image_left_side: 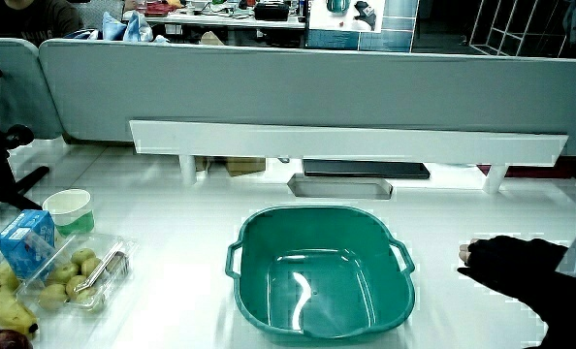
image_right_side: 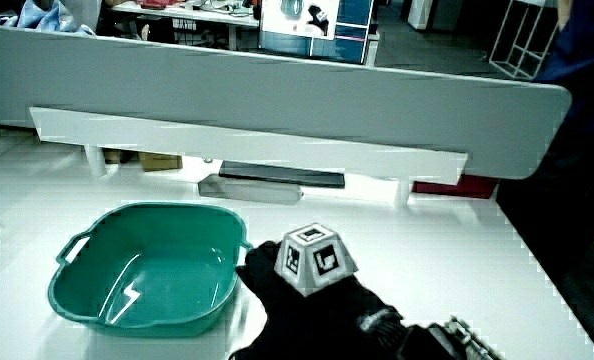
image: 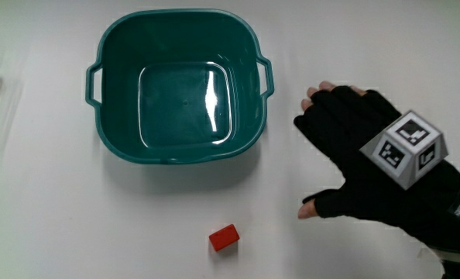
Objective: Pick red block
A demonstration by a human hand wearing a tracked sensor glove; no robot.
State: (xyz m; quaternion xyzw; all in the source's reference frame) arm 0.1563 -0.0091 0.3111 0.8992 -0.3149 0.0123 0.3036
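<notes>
A small red block [image: 224, 238] lies on the white table, nearer to the person than the teal basin [image: 180, 87]; it shows only in the main view. The gloved hand [image: 346, 159] hovers flat over the table beside the basin, fingers spread and relaxed, holding nothing. Its thumb points toward the block, a short gap away. The patterned cube [image: 405, 149] sits on the hand's back. In both side views the hand [image_left_side: 521, 271] [image_right_side: 302, 305] is beside the basin [image_left_side: 319, 276] [image_right_side: 147, 270], which holds nothing.
In a side view a clear box of fruit [image_left_side: 80, 276], a banana [image_left_side: 2, 296], a blue carton [image_left_side: 26, 242] and a cup [image_left_side: 68, 208] stand beside the basin. A low grey partition [image_left_side: 298, 87] with a white shelf [image_left_side: 346, 141] runs along the table's edge.
</notes>
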